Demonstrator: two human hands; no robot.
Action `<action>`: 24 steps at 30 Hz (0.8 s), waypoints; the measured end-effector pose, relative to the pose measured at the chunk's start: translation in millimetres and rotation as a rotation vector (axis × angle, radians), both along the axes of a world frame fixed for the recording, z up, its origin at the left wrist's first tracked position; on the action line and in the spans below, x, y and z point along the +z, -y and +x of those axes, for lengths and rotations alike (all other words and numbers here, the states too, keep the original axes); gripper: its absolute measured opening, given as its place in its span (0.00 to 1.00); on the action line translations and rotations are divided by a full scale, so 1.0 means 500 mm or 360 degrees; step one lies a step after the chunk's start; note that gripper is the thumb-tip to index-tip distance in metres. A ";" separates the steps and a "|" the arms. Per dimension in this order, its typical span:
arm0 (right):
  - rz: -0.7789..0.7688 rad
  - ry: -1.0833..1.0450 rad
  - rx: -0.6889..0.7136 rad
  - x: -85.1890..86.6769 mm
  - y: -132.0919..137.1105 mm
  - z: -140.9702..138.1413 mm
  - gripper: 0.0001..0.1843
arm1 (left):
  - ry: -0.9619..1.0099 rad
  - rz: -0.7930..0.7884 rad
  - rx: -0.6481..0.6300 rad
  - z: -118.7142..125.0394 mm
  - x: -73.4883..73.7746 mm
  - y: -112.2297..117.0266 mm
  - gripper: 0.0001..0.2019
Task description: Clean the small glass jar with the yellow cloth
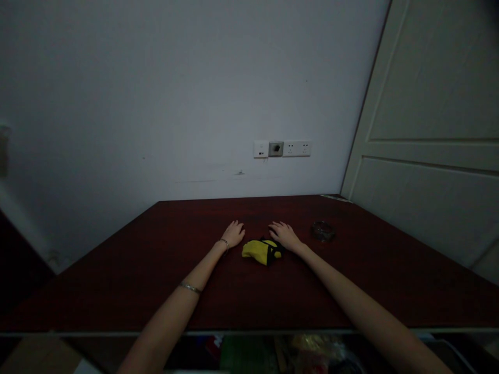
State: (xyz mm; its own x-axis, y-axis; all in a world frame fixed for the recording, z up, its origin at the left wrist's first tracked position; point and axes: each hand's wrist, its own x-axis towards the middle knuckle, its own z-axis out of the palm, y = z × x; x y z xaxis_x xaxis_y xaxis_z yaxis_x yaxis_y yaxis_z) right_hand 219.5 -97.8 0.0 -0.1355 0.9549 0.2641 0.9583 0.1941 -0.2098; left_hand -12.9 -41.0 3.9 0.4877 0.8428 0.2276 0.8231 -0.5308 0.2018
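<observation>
A small yellow and black cloth bundle (262, 251), perhaps folded socks, lies on the dark red table (117, 270). My left hand (233, 234) rests flat on the table just left of it, fingers stretched out, holding nothing. A thin bracelet sits at that wrist and another farther up the forearm. My right hand (284, 235) lies flat just right of the bundle, fingers spread, its heel at or against the bundle's black edge.
A round glass ashtray (323, 230) stands on the table to the right of my right hand. A wall socket strip (282, 148) is on the white wall behind. A pale door (429, 156) stands at the right. Coloured items lie below the table's near edge.
</observation>
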 end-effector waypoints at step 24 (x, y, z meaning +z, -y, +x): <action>0.0812 -0.1249 0.0321 0.171 0.099 0.135 0.31 | 0.0532 -0.0057 -0.0041 0.026 0.093 0.065 0.36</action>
